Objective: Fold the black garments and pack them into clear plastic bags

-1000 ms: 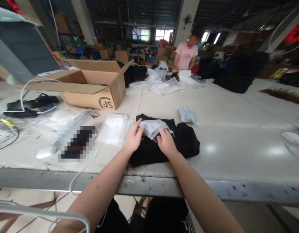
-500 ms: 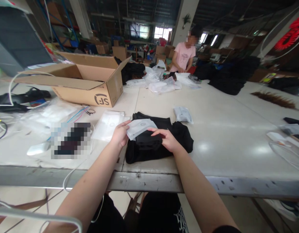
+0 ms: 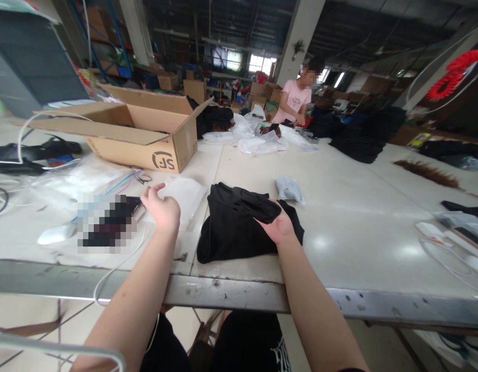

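My right hand (image 3: 279,227) is wrapped round a folded piece of black fabric (image 3: 256,204), lifting it off a larger black garment (image 3: 231,240) spread on the table. My left hand (image 3: 161,206) holds nothing; its fingers are apart and raised. It hovers beside the flat translucent plastic bags (image 3: 188,199), left of the black garment. Behind the garment lies a small packet in clear plastic (image 3: 289,190).
An open cardboard box (image 3: 141,147) stands at the back left. Loose plastic (image 3: 83,175), a white mouse (image 3: 56,234) and cables lie on the left. Across the table (image 3: 358,217), a person in a pink shirt (image 3: 295,98) works near plastic bags and black piles.
The white packet has left my left hand, which has moved left and opened. My right hand has taken hold of the folded black fabric and raised it.
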A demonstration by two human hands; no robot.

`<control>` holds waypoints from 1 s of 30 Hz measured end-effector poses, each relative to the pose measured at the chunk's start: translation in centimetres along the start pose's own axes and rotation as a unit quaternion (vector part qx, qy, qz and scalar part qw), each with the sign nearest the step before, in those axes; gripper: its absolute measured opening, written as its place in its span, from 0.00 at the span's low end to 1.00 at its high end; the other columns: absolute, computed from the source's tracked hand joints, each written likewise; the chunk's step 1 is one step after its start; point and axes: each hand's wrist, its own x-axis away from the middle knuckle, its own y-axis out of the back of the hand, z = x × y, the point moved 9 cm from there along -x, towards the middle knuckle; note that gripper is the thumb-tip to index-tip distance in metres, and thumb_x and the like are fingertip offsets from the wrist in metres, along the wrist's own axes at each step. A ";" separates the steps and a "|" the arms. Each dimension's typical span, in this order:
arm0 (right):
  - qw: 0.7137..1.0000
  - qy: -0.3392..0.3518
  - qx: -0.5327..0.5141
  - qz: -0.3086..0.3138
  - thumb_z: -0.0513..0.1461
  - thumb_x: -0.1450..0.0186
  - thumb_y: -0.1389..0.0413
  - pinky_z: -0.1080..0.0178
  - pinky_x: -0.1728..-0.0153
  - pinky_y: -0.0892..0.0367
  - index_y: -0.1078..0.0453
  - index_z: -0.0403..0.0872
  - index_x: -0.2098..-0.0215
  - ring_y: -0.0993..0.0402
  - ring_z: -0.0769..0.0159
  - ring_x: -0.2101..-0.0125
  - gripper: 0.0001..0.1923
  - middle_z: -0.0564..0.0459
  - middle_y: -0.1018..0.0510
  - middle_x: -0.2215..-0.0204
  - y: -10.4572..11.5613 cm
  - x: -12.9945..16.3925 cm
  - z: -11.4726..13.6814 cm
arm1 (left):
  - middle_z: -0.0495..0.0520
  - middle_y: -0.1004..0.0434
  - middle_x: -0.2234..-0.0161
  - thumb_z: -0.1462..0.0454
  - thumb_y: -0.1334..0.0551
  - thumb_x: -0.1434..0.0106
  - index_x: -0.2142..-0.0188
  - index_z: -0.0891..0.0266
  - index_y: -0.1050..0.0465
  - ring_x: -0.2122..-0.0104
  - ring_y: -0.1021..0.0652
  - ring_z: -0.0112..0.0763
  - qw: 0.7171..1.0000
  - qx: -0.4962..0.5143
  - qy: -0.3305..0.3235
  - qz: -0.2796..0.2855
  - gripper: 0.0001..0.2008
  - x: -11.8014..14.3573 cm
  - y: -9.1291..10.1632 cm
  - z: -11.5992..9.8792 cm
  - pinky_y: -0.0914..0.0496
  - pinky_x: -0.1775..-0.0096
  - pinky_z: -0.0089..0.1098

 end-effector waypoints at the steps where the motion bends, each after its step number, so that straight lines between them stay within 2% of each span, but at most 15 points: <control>1: 1.000 -0.005 0.009 -0.008 0.32 0.46 0.38 0.47 0.46 0.29 0.24 0.54 0.64 0.24 0.56 0.48 0.14 0.56 0.18 0.52 0.2 -0.2 -0.4 | 0.64 0.40 0.37 0.72 0.42 0.45 0.51 0.60 0.28 0.37 0.38 0.54 0.997 -0.067 -0.036 -0.016 0.21 0.4 0.4 -1.0 0.42 0.40 0.55; 3: 0.999 -0.023 0.027 -0.023 0.29 0.49 0.38 0.48 0.49 0.27 0.24 0.53 0.64 0.22 0.55 0.50 0.17 0.55 0.18 0.52 0.6 -0.4 -1.2 | 0.62 0.46 0.32 0.70 0.41 0.42 0.50 0.59 0.27 0.33 0.47 0.58 0.980 -0.160 -0.115 -0.007 0.20 1.2 0.0 -2.9 0.50 0.38 0.60; 5: 0.998 -0.040 0.037 -0.033 0.27 0.51 0.38 0.49 0.51 0.25 0.23 0.52 0.64 0.22 0.55 0.51 0.18 0.54 0.18 0.53 0.8 -0.5 -1.8 | 0.63 0.48 0.31 0.66 0.43 0.38 0.44 0.60 0.30 0.31 0.51 0.56 0.953 -0.197 -0.212 0.090 0.22 2.2 -2.6 -4.0 0.52 0.37 0.59; 7: 0.998 -0.045 0.041 -0.035 0.27 0.51 0.38 0.49 0.52 0.25 0.23 0.52 0.64 0.21 0.55 0.52 0.19 0.54 0.17 0.54 0.9 -0.6 -2.0 | 0.66 0.49 0.31 0.60 0.46 0.33 0.36 0.62 0.37 0.30 0.53 0.56 0.911 -0.225 -0.269 0.216 0.26 3.3 -5.9 -3.4 0.52 0.36 0.57; 8: 0.998 -0.046 0.042 -0.033 0.27 0.51 0.38 0.49 0.52 0.24 0.23 0.52 0.64 0.21 0.55 0.52 0.19 0.54 0.17 0.54 0.8 -0.6 -2.1 | 0.67 0.50 0.30 0.56 0.47 0.32 0.34 0.62 0.41 0.30 0.54 0.58 0.891 -0.251 -0.265 0.270 0.29 3.6 -7.2 -2.3 0.52 0.36 0.57; 10: 0.997 -0.046 0.045 -0.029 0.27 0.51 0.38 0.49 0.52 0.24 0.23 0.52 0.64 0.21 0.55 0.52 0.19 0.55 0.17 0.54 0.8 -0.6 -2.0 | 0.68 0.51 0.30 0.49 0.50 0.31 0.33 0.62 0.42 0.31 0.54 0.63 0.853 -0.316 -0.209 0.358 0.32 3.9 -9.1 0.8 0.54 0.37 0.61; 12: 0.997 -0.048 0.047 -0.027 0.27 0.51 0.39 0.50 0.53 0.24 0.23 0.52 0.64 0.21 0.55 0.53 0.20 0.55 0.17 0.55 0.7 -0.6 -2.0 | 0.69 0.51 0.30 0.45 0.52 0.32 0.33 0.61 0.41 0.31 0.52 0.66 0.826 -0.357 -0.164 0.404 0.35 4.1 -9.9 3.0 0.55 0.37 0.62; 14: 0.997 -0.049 0.047 -0.029 0.27 0.52 0.38 0.51 0.53 0.23 0.23 0.52 0.64 0.20 0.56 0.53 0.20 0.55 0.16 0.56 0.6 -0.6 -1.9 | 0.68 0.51 0.30 0.42 0.55 0.32 0.34 0.60 0.39 0.32 0.51 0.66 0.826 -0.370 -0.163 0.392 0.36 3.8 -9.8 3.2 0.55 0.37 0.63; 17: 0.997 -0.055 0.049 -0.034 0.26 0.52 0.38 0.51 0.53 0.23 0.22 0.51 0.65 0.20 0.56 0.54 0.19 0.54 0.17 0.56 0.6 -0.5 -1.9 | 0.67 0.52 0.30 0.42 0.58 0.32 0.33 0.58 0.40 0.31 0.51 0.63 0.850 -0.369 -0.176 0.333 0.36 2.7 -9.1 2.4 0.55 0.37 0.62; 20: 0.997 -0.056 0.053 -0.031 0.26 0.52 0.38 0.50 0.52 0.24 0.22 0.51 0.65 0.20 0.55 0.54 0.19 0.53 0.17 0.55 0.4 -0.4 -1.9 | 0.68 0.55 0.29 0.40 0.54 0.35 0.31 0.58 0.45 0.31 0.52 0.66 0.838 -0.392 -0.138 0.354 0.40 2.1 -9.3 3.5 0.55 0.37 0.62; 23: 0.997 -0.050 0.053 -0.024 0.26 0.52 0.38 0.50 0.51 0.24 0.23 0.51 0.64 0.21 0.55 0.53 0.19 0.53 0.17 0.55 0.4 -0.4 -1.8 | 0.70 0.54 0.30 0.39 0.50 0.38 0.32 0.60 0.43 0.32 0.52 0.70 0.819 -0.411 -0.128 0.380 0.43 2.0 -9.6 4.3 0.55 0.38 0.64; 27: 0.998 -0.047 0.047 -0.021 0.26 0.51 0.38 0.48 0.49 0.26 0.23 0.52 0.64 0.21 0.55 0.52 0.19 0.54 0.17 0.54 0.4 -0.5 -1.8 | 0.69 0.49 0.31 0.42 0.49 0.38 0.36 0.62 0.36 0.32 0.49 0.65 0.831 -0.403 -0.174 0.342 0.38 2.0 -8.7 2.7 0.56 0.38 0.64; 30: 0.998 -0.035 0.046 -0.009 0.26 0.51 0.37 0.47 0.45 0.29 0.23 0.52 0.64 0.23 0.55 0.49 0.20 0.55 0.19 0.51 0.1 -0.5 -1.7 | 0.72 0.46 0.32 0.40 0.49 0.39 0.37 0.62 0.34 0.33 0.49 0.68 0.829 -0.424 -0.145 0.336 0.39 2.2 -7.9 3.0 0.60 0.40 0.70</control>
